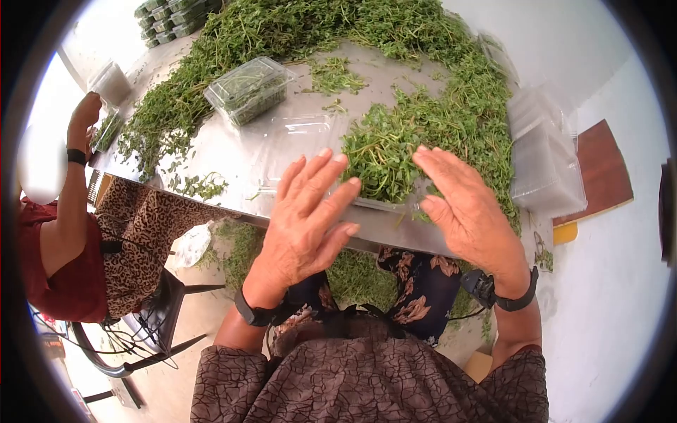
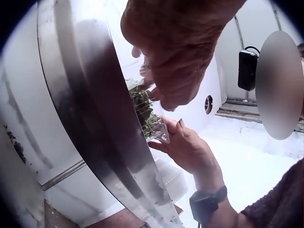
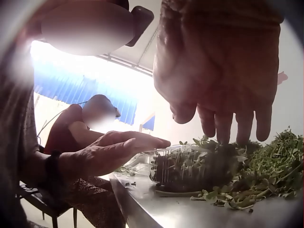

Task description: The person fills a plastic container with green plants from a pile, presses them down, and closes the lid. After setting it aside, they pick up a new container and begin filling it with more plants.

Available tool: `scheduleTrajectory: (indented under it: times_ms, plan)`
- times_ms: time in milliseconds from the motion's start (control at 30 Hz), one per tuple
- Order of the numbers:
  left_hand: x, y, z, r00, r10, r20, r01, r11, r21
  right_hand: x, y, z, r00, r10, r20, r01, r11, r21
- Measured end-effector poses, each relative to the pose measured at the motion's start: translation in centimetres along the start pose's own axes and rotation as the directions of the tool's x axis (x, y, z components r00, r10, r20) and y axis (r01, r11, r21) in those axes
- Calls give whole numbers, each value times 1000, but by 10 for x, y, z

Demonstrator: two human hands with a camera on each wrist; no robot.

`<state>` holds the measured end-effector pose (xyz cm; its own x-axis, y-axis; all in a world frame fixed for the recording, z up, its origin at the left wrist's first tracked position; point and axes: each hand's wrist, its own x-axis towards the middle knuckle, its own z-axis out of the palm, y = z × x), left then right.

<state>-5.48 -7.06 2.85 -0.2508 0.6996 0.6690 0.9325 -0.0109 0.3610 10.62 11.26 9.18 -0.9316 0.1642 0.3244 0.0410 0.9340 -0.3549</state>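
Note:
A clear plastic clamshell box heaped with green herb sprigs sits at the near edge of the metal table; its open lid lies to the left. My left hand hovers with straight fingers at the box's left side, seen flat beside the box in the right wrist view. My right hand has straight fingers at the box's right side, and its fingertips point down onto the herbs. In the left wrist view the box sits between the left hand and the right hand. Neither hand grips anything.
A long pile of loose herbs covers the table's far half. A closed, filled box lies mid-table; filled boxes are stacked at the back left and empty clear boxes at the right. Another person sits at the left holding a box.

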Motion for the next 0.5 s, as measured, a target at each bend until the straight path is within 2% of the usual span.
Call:
scheduleTrajectory:
  times_ms: [67,133,200,267,333,400,500]
  plan:
    - [5,3,4,990,27,135,-36,997,66,4,-2,4,1000,-8,28,9,1000,-23]
    - [8,3,11,994,11,110,-18,998,68,8,-4,8,995,-42,91,46,998,-44]
    - [9,2,14,993,61,102,-71,993,95,12,-7,13,993,-70,90,75,996,-50]
    - [11,7,15,995,72,74,-77,995,70,14,-8,15,991,-103,91,102,995,15]
    - [9,11,15,993,88,74,-96,987,126,14,-6,15,991,-108,80,106,994,25]
    - [7,16,10,994,87,71,-96,987,129,10,-7,9,988,-94,120,87,994,61]
    - [6,23,2,992,57,114,-73,987,141,6,1,-3,991,-123,58,115,986,123]
